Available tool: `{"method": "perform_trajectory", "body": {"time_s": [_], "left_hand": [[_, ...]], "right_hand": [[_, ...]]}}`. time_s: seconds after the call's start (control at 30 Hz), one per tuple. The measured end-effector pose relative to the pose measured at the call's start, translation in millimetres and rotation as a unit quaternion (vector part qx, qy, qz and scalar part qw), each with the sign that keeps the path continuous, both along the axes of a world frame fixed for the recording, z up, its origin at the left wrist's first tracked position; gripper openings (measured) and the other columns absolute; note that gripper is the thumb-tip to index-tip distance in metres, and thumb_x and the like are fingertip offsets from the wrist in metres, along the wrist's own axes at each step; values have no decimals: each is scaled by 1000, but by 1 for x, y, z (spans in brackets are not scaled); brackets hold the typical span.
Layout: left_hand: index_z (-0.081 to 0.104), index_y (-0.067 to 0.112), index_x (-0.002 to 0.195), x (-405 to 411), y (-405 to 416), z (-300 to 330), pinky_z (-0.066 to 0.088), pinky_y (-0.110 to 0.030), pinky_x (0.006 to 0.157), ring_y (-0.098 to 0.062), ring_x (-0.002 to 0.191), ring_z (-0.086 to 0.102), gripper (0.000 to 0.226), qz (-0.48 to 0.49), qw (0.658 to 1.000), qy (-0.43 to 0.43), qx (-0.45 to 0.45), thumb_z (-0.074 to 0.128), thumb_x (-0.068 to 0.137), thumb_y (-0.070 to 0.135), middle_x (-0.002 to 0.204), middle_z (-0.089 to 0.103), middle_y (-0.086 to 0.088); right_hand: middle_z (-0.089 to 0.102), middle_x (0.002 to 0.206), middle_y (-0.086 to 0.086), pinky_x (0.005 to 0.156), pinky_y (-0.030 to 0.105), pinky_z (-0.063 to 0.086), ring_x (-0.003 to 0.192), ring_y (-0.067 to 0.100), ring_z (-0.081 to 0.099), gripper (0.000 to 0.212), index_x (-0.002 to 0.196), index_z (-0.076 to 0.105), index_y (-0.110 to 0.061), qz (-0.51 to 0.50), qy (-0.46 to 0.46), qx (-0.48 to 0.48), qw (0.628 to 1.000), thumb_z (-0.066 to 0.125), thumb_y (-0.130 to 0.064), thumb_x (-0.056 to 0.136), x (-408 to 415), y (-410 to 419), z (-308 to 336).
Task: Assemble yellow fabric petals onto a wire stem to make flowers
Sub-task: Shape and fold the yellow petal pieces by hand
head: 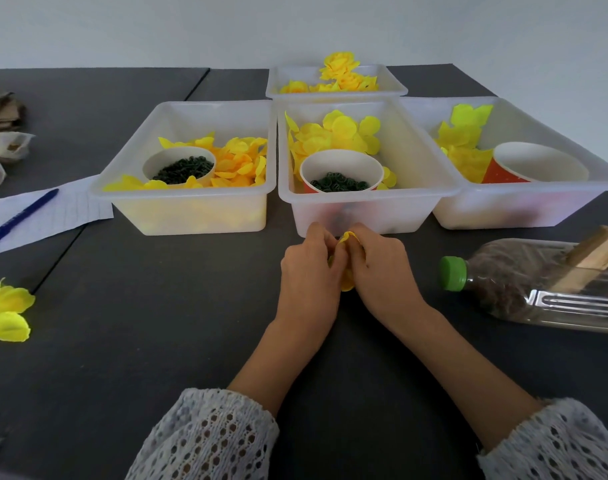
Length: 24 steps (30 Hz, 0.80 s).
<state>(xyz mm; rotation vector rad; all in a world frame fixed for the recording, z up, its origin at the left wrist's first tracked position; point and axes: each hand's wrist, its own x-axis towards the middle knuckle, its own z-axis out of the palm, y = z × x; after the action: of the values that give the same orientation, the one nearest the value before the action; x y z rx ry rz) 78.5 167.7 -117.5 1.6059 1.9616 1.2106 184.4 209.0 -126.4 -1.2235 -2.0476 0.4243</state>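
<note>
Both hands together mid-worktop, just in front of the middle bin (365,216): left hand (311,271) and right hand (382,268) pinch one yellow petal bundle (346,284) between them. Fabric looks light, soft, crushable; best held by fingertips near the base. Wire stem not visible.

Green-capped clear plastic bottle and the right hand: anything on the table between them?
Head view: nothing. Only bare dark tabletop lies between the bottle's green cap and the right hand, which pinches yellow fabric petals.
</note>
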Motion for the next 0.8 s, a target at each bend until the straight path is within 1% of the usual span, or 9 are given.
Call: {"method": "perform_trajectory", "body": {"time_s": [0.2,0.3,0.37,0.43,0.53,0.6,0.67,0.73,0.8], "left_hand": [[47,15,92,6,-2,4,32,-21,54,-9,62,49,14,-15,998,55,-3,48,101,26,71,51,4],[42,18,88,8,-4,3,27,-20,50,-8,57,46,17,-31,998,56,17,46,101,28,66,48,9],[43,19,86,11,-6,-1,32,-20,50,-8,58,50,18,-44,997,56,24,48,100,28,67,52,8],[45,22,82,11,-5,-4,41,-19,51,-7,61,55,20,-32,999,-4,33,51,100,30,69,56,8],[49,25,76,5,-2,-5,42,-12,51,-2,62,57,24,14,990,-123,64,56,98,31,67,59,7],[51,25,77,0,1,-6,43,-10,52,1,65,58,21,38,986,-146,71,57,97,30,67,60,7],[52,25,80,-3,3,-6,43,-9,52,3,68,59,18,47,985,-151,70,58,96,30,70,60,7],[52,25,82,-3,3,-7,44,-9,53,4,70,59,16,46,985,-152,68,58,96,30,71,60,8],[52,26,81,-4,2,-7,44,-9,54,3,70,60,16,36,986,-147,66,59,95,29,72,62,7]], "right_hand": [[61,70,5,60,45,51,64,21,58,18,84,56,-7,-30,-4,-17,999,45,-14,96,-4,-4,4],[59,67,6,56,39,48,62,22,55,21,76,53,-7,-64,36,-49,996,45,-13,95,-4,-2,4],[58,67,8,58,38,44,62,23,53,25,73,53,-5,-100,68,-76,990,42,-10,96,-2,4,5],[57,66,7,55,33,40,60,21,52,25,75,52,-3,-100,78,-67,990,41,-9,97,0,4,4],[54,65,1,50,30,43,58,16,53,21,80,51,-5,-79,120,-71,987,44,-14,98,0,-1,1],[60,70,4,48,30,48,57,18,60,20,86,52,-10,-69,169,-121,976,49,-25,98,-1,-2,0],[65,76,4,43,19,45,49,11,61,20,92,56,-14,-55,200,-173,963,54,-34,96,0,-1,2],[67,74,0,42,14,44,46,9,62,19,95,59,-15,-40,199,-194,960,57,-34,95,3,-1,3],[67,69,-1,43,15,45,47,10,63,16,92,60,-14,-32,197,-194,960,57,-29,95,6,-1,2]]}}
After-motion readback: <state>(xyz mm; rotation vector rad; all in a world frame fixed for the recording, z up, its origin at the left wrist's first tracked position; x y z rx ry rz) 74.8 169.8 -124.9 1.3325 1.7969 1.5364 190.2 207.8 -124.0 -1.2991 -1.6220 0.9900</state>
